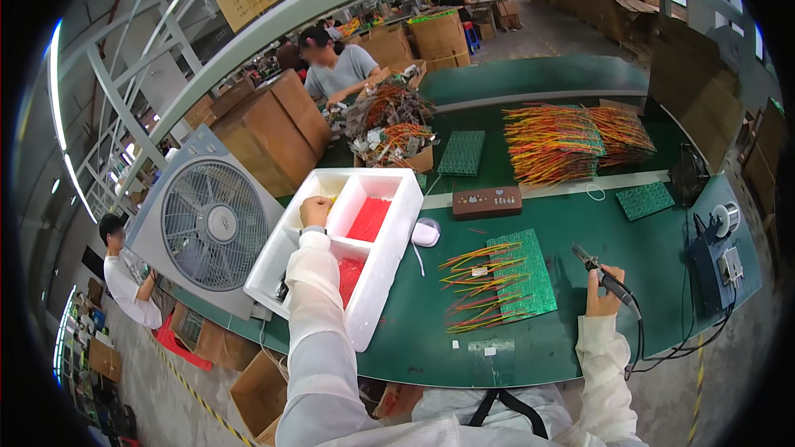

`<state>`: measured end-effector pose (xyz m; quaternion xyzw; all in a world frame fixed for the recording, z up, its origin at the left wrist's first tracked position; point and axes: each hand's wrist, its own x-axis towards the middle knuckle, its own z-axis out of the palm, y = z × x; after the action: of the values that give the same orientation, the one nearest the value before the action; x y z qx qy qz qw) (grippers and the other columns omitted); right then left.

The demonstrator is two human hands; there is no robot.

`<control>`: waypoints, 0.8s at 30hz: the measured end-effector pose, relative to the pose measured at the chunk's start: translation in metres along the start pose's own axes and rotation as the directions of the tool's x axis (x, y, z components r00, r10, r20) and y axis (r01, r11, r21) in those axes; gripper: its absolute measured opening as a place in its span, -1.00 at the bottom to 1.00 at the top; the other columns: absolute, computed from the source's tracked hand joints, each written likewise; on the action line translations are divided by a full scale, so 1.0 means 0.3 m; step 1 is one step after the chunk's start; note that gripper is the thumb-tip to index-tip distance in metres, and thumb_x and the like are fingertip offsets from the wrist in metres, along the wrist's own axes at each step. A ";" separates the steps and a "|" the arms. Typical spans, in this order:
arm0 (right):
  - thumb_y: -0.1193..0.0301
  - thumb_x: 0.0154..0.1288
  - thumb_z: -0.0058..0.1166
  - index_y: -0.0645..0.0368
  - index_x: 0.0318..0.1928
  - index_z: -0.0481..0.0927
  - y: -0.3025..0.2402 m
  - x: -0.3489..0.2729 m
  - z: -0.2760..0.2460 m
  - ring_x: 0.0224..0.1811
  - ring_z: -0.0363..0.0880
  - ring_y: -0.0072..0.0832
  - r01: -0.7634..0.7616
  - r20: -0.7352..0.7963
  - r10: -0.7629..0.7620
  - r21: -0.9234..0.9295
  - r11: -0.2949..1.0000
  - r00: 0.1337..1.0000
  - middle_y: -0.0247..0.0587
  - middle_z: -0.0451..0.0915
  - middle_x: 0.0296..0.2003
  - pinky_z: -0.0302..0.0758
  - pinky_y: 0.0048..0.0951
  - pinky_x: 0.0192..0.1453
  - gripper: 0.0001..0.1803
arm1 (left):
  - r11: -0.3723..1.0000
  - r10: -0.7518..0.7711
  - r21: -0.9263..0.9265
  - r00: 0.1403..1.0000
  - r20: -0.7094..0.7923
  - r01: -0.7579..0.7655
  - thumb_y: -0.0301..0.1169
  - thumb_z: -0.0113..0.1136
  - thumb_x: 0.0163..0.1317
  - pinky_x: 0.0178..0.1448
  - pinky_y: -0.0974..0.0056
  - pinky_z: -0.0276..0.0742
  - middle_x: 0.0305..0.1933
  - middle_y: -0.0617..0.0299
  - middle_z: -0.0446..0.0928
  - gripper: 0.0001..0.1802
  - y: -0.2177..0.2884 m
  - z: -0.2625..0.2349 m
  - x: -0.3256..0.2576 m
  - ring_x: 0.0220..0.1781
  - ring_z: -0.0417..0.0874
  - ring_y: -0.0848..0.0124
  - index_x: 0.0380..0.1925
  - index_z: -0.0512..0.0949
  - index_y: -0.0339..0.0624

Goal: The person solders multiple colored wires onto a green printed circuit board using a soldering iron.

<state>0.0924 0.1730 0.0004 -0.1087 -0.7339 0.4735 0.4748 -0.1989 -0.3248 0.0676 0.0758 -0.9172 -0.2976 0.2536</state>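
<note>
Soldering iron (619, 288) is held in the right hand (603, 301), above the right part of the green bench (571, 339); its metal tip is pointed away from the body and toward the left. The fingers are closed around the dark handle, and a cable is seen running from its rear end. Left hand (315, 212) is placed at the far left compartment of the white foam box (404, 228), fingers drawn together beside yellow wires (334, 197); whether any wire is gripped cannot be told. Red wires (370, 218) are contained in the far right compartment, and more red material (350, 275) in the near right one.

Between box and iron, a green board (534, 269) is laid flat. Red and yellow leads (472, 275) are spread over its left side, their ends extended past its edge onto the bench. Small white piece (455, 344) is noted nearer the body.

Brown case (487, 204) is set beyond the board; large wire bundles (551, 145) are piled farther back. Solder spool (726, 219) is mounted on the blue unit (719, 258) at right. Grey fan (219, 223) is stood left of the box. Co-worker (341, 70) is seated beyond the bench.
</note>
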 end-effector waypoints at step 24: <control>0.52 0.03 0.11 0.28 -0.33 0.42 -0.037 -0.012 -0.015 -0.58 0.39 -0.65 -0.029 0.058 0.025 0.063 0.998 0.998 -0.28 0.46 -0.53 0.36 -0.65 -0.49 -0.81 | 0.788 0.230 -0.601 0.969 0.088 -0.133 -0.45 0.06 0.11 -0.22 0.44 0.41 -0.42 0.20 0.50 -0.89 0.267 -0.137 -0.184 -0.38 0.51 0.51 -0.44 0.41 -0.27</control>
<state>0.1011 0.1675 0.0077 -0.0898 -0.7303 0.5059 0.4502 -0.1295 -0.2645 0.1197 -0.1192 -0.7990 -0.5471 0.2194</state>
